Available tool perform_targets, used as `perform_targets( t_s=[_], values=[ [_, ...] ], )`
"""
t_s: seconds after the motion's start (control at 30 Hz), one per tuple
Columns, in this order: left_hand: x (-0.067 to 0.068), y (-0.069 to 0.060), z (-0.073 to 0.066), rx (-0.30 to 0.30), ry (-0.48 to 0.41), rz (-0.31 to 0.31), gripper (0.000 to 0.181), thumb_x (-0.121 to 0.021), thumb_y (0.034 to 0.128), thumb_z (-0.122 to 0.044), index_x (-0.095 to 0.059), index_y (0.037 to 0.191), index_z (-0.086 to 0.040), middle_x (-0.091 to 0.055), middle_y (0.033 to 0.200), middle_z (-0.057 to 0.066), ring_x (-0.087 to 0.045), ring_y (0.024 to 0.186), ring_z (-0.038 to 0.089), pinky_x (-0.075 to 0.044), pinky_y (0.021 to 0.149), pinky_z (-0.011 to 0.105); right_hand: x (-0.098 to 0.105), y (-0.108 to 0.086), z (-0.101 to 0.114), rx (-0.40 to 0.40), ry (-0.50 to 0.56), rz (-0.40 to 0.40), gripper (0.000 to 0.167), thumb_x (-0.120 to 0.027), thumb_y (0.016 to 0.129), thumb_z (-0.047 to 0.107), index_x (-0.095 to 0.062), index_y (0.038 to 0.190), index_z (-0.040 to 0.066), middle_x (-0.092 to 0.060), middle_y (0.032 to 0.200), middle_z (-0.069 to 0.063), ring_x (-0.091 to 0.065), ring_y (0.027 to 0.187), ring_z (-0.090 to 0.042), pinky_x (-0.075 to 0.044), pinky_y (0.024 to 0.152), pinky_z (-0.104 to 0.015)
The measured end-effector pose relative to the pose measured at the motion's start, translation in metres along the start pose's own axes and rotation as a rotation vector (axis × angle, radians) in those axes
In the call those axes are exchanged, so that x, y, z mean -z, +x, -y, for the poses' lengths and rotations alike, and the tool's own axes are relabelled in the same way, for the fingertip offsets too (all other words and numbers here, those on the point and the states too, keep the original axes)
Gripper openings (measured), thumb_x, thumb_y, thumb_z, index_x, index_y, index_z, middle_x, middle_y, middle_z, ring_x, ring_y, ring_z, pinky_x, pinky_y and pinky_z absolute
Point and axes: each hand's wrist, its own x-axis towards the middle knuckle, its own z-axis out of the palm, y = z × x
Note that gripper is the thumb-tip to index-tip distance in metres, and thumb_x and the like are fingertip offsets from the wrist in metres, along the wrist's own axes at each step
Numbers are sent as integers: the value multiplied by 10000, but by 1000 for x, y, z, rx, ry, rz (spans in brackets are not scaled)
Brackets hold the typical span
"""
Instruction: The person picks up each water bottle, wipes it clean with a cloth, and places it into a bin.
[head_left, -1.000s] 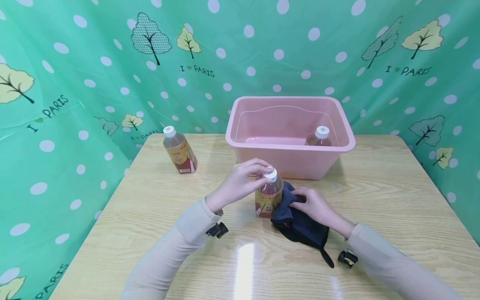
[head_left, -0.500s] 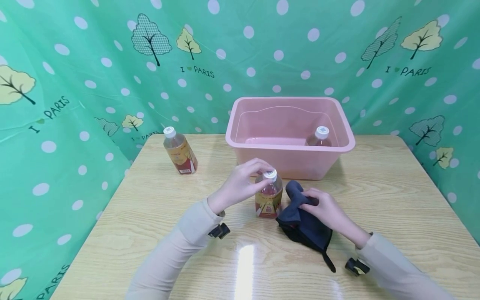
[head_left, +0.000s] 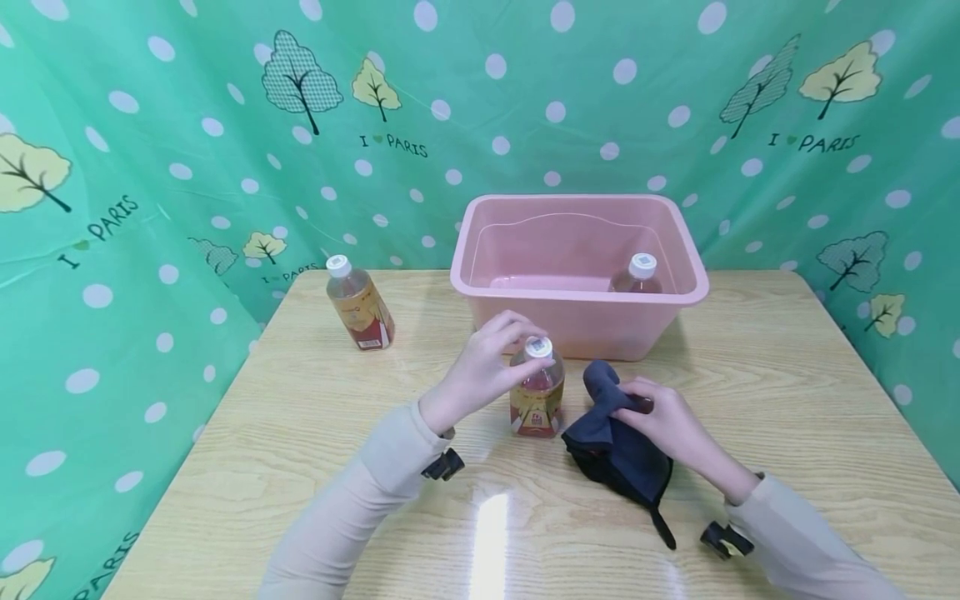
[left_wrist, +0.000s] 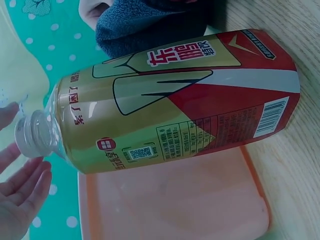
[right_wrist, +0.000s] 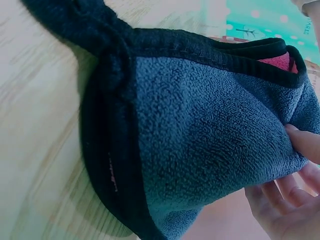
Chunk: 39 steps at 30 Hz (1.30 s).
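"On the bench [head_left: 780, 379], just in front of the pink bin [head_left: 577, 296], the near bottle [head_left: 536, 404] stands upright. Your left grip [head_left: 483, 367] pinches it by its white cap [head_left: 537, 348], thumb on one side and fingers on the other."

"And your right grip [head_left: 671, 429]?"

"That one has the dark cloth [head_left: 633, 467] pinched between thumb and fingers. The cloth bunches just beside the bottle, with a gap showing near the bottle's shoulder, and its black strap [head_left: 663, 527] trails toward you."

"So which step would you say you're on?"

"I'd judge it as wiping this bottle: you steady it with one side and work the cloth with the other. Whether its surface is done, these views don't tell you."

"What does your next move call for, then?"

"If it needs more, keep the cap pinched, bring the cloth back against the label and go round it, gently enough not to tip it. If it's finished, lay the cloth down and lift the bottle by the cap over the bin's front rim. You have a binned bottle [head_left: 642, 267] toward the right inside, so the left part looks the easier spot."

"And the other one?"

"The far bottle [head_left: 362, 308] stands well apart, on your left. I'd guess it's next for you."
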Motion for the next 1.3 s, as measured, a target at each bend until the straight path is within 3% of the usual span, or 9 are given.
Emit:
perform_targets(
  t_s=[0.17, 0.37, 0.77, 1.3],
  values=[
    [-3, 0, 0, -10, 41, -33, 247, -734, 722, -151, -628, 895, -10, -512, 825, 44, -512, 767, 146, -478, 674, 178, 1, -1, 0, -16, -19, 10, 190, -683, 703, -65, -651, 884, -14, -624, 876, -89, -528, 770, -38, -513, 613, -231],
    [-4, 0, 0, -13, 19, -39, 208, -722, 730, -116, -637, 872, 10, -513, 822, 56, -534, 757, 134, -488, 693, 150, 3, 0, 1, -32, -27, 14, 191, -683, 707, -62, -652, 891, -22, -627, 884, -106, -548, 771, -96, -516, 614, -258],
    [0, 0, 2, -12, -55, 2, 181, -683, 761, -60, -649, 915, 27, -566, 907, 82, -536, 862, 154, -479, 751, 135, 3, 0, 1, -43, -42, 29, 200, -679, 709, -62, -651, 904, -21, -628, 889, -99, -557, 782, -120, -522, 628, -265],
    [5, -1, 3, -41, -25, 80, 180, -615, 811, -26, -645, 983, 15, -593, 1020, 105, -530, 980, 190, -434, 859, 207, 3, 0, 2, -19, -34, 22, 192, -685, 704, -57, -655, 889, -13, -627, 878, -85, -540, 765, -62, -515, 614, -238]
  ],
)
